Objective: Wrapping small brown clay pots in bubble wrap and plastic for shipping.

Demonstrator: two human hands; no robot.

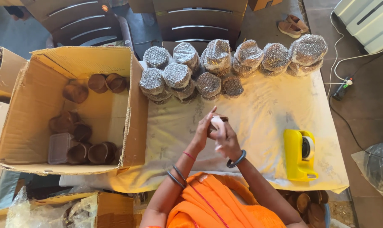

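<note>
Both hands met above the middle of the worktop point(259, 122), toward its near edge. The left hand point(204, 131) had its fingers raised and closed against a small brown cup point(219, 120), while the right hand point(227, 141) cupped it from below and the right side, pressing a pale wrap point(219, 126) around it. The cup sat directly between the two palms, equally near each; its long axis could not be told. Wrapped silvery bundles point(208, 82) lined the far edge, a yellow tape dispenser point(300, 154) lay near the right edge
</note>
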